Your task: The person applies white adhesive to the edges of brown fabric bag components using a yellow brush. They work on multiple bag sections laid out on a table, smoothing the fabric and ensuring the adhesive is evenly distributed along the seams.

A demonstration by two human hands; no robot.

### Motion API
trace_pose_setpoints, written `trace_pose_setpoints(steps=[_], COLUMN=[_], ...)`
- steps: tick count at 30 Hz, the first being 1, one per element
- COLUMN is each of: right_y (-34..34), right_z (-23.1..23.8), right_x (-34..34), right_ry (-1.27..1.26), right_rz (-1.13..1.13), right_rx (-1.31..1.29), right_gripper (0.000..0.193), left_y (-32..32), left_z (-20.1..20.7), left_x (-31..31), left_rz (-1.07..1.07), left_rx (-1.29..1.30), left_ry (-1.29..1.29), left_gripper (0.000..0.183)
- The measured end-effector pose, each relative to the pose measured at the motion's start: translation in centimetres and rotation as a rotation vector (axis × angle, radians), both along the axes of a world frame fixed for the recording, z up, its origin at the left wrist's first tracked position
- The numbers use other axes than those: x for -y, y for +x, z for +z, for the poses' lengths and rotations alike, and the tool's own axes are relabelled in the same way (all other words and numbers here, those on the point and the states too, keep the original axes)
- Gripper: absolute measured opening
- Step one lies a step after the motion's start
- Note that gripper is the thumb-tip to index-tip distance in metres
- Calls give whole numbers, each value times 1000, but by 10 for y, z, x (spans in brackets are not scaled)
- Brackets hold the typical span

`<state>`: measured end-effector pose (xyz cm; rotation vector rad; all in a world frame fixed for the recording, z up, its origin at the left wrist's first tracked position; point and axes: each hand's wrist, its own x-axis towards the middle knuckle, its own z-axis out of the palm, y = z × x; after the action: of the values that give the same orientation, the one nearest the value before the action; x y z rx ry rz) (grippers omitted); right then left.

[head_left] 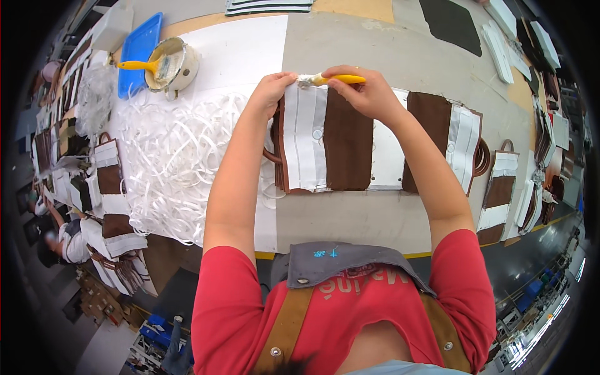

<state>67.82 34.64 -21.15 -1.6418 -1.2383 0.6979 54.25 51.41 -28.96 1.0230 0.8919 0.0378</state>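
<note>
A stack of brown and white bag panels [350,137] lies flat on the table in front of me, with brown loop handles [481,157] sticking out at its sides. My right hand [369,94] grips the yellow handle of a brush [344,79]. White paste coats its bristles, which rest at the far left corner of the top panel. At that same corner my left hand [272,92] pinches the panel's edge, its fingertips close to the bristles.
Left of the panels spreads a heap of white strips [181,162]. Beyond it stand a paste-smeared pot [186,74] with another yellow brush [139,65] and a blue tray [149,31]. More bag panels [500,181] hang over the right edge. A person [72,240] is at the far left.
</note>
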Motion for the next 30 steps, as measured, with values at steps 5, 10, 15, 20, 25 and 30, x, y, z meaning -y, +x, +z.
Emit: trace_pose_setpoints(steps=[5,10,15,20,25,30], right_y=[35,32,28,56,41,46], right_z=[-16,-15,-18,-25,-22,-21], right_x=[26,23,16,43,40,57], right_ry=[-159,-77,-135,-205,-47,-200], right_rz=[-83,-212,-142,-204,-146,-100], right_rx=[86,-130,-213,8,-104,129], right_gripper=[16,17,18,17,18,17], left_y=[0,0,-1,-2,-3,-4], left_z=[1,7,10,5,3,0], left_x=[3,6,7,7,6,5], left_rz=[13,15,26,37,40,43], left_rx=[28,27,15,44,57,60], left_ry=[36,93,122,109,118,126], left_gripper=[23,23,21,20,19,19])
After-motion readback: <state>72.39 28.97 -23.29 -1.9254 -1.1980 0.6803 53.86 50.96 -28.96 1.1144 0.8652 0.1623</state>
